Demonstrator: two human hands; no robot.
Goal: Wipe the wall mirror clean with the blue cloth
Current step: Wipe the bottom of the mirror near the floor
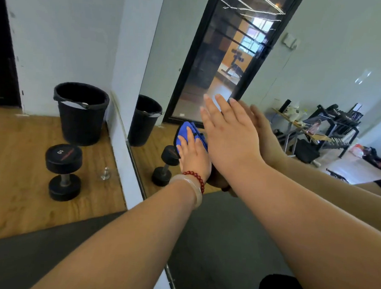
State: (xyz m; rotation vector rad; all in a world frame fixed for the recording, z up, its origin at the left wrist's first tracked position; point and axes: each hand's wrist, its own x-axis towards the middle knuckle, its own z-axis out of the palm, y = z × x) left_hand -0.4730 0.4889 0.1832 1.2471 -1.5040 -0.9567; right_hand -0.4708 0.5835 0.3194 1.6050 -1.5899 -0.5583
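Two hands are on the mirror (pixel 319 62). The left hand (pixel 194 157), fingers straight and spread, presses the cloth (pixel 189 129) flat against the glass, low down. The right hand (pixel 227 135) lies open just beside it, palm to the glass, holding nothing. A dumbbell (pixel 63 171) and a bin (pixel 81 113) stand on the floor at left.

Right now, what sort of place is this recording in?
Most likely a gym: a black dumbbell on the wood floor, a large wall mirror, and a weight rack reflected in it.
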